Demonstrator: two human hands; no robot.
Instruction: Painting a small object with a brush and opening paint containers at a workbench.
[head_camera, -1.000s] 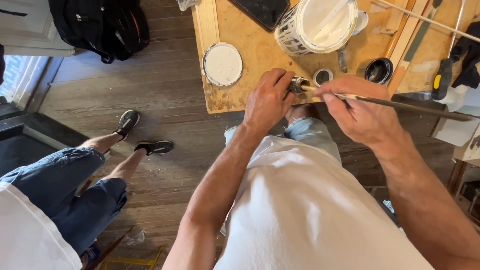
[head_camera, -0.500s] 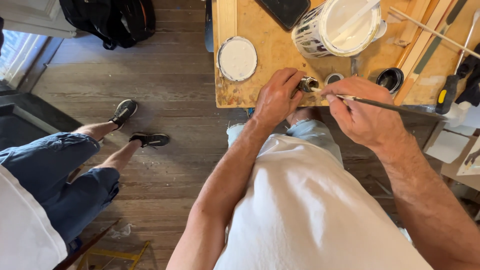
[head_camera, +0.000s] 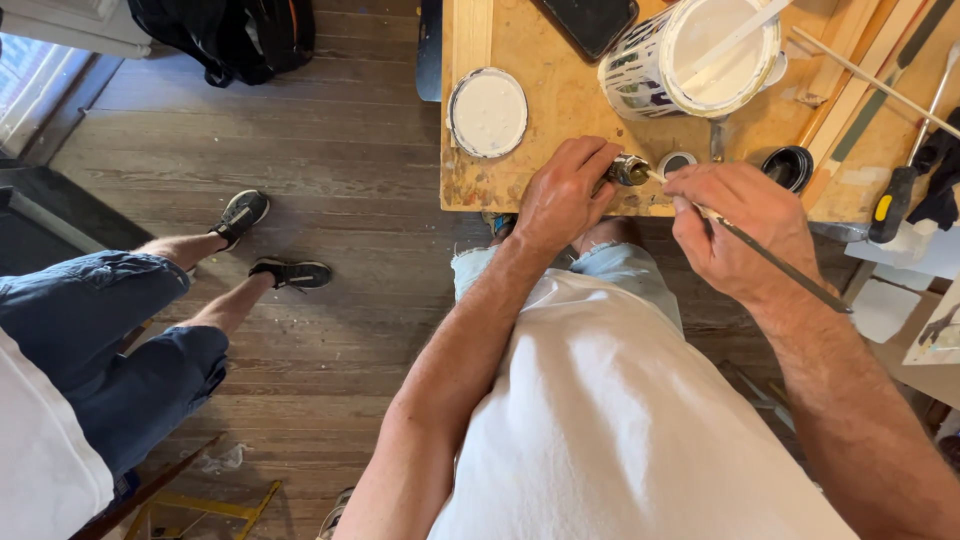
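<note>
Left hand (head_camera: 562, 195) is wrapped around a small metal jar (head_camera: 630, 170) at the workbench (head_camera: 560, 100) edge, right hand (head_camera: 745, 225) pinching a thin brush (head_camera: 770, 258) mid-handle; jar looks light, rigid, probably slippery, so grip its sides.

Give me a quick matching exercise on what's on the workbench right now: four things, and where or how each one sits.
Things:
1. paint can
2. round lid
3. thin brush
4. small metal piece

Places or states:
A. pinched in the left hand at the bench edge
B. lying flat, white side up, left of the can
C. held in the right hand, tip toward the metal piece
D. open, full of white paint, a stick across it

Pairs: 1-D, 2-B, 3-C, 4-A
</note>
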